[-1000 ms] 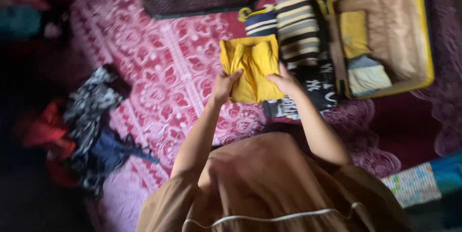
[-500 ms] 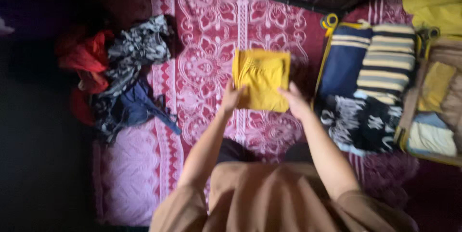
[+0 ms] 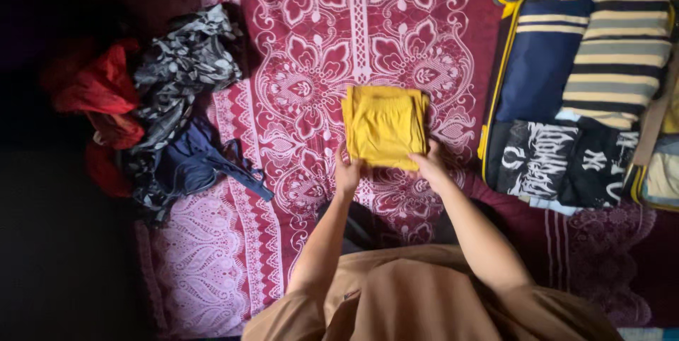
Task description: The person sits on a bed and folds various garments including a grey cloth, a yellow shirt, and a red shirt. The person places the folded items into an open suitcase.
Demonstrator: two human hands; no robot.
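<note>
A folded mustard-yellow cotton garment is being pressed flat on a maroon cloth with white floral patterning, which is lying spread over the floor. The view is being taken from above, looking down over the person's tan-clad lap. The garment's near edge is being held at both corners: the left hand is pinching the near-left corner, and the right hand is resting on the near-right corner, fingers curled over the fabric. Each grip is nearly closed on the cloth, with nothing else held.

To the left, a loose heap of unfolded clothes, red, patterned grey and navy, is lying well apart. To the right, an open yellow-trimmed suitcase is being filled with folded striped and printed tops.

Judged from this, the fold is being finished. A further step would seem to call for both hands sliding under the bundle so that it is kept square while being lifted.
</note>
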